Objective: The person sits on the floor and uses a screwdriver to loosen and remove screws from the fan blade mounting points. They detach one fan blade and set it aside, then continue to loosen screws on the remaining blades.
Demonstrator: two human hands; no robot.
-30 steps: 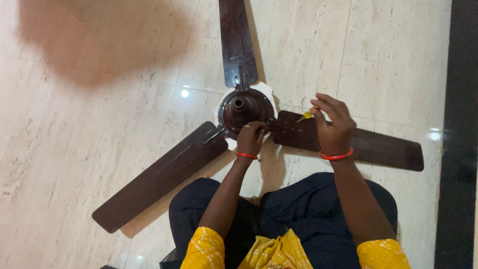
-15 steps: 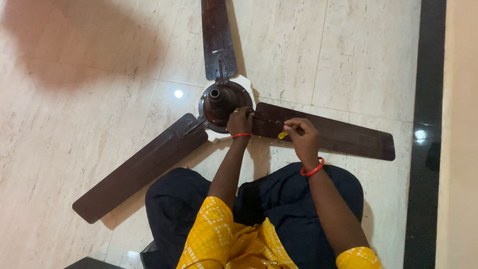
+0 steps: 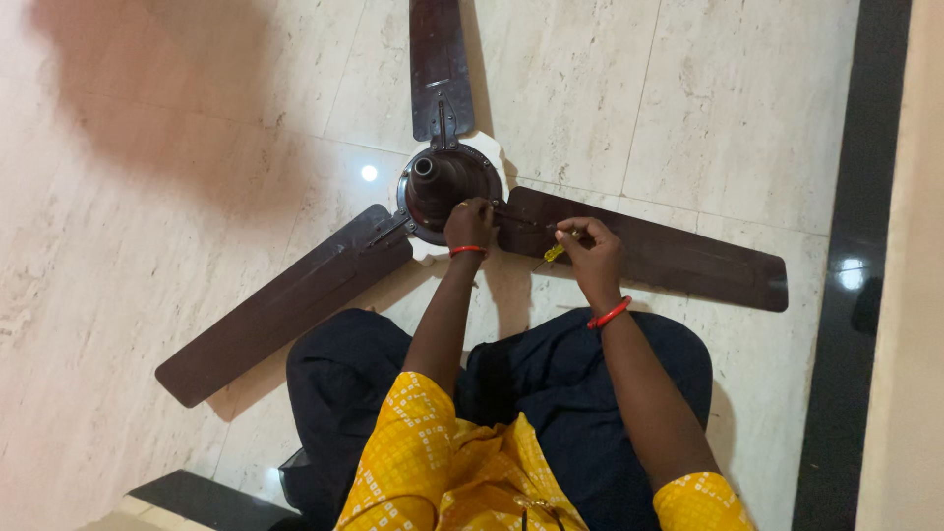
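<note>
A dark brown three-bladed ceiling fan lies on the pale floor, its round motor hub [image 3: 440, 187] in the upper middle. My left hand [image 3: 470, 224] pinches at the joint where the right blade [image 3: 678, 259] meets the hub. My right hand [image 3: 588, 252] rests on that blade and grips a small yellow-handled screwdriver [image 3: 555, 252], its tip pointing toward the blade's mounting end. Both wrists wear red bangles. What the left fingers pinch is too small to tell.
A second blade [image 3: 280, 307] runs to the lower left and a third [image 3: 439, 64] goes up out of view. My dark-trousered legs [image 3: 551, 393] lie below the fan. A black floor border [image 3: 851, 275] runs down the right side.
My right hand dropped from above the blade down onto it and drew closer to the hub with the screwdriver. The view shifted slightly; my left hand stayed at the hub joint.
</note>
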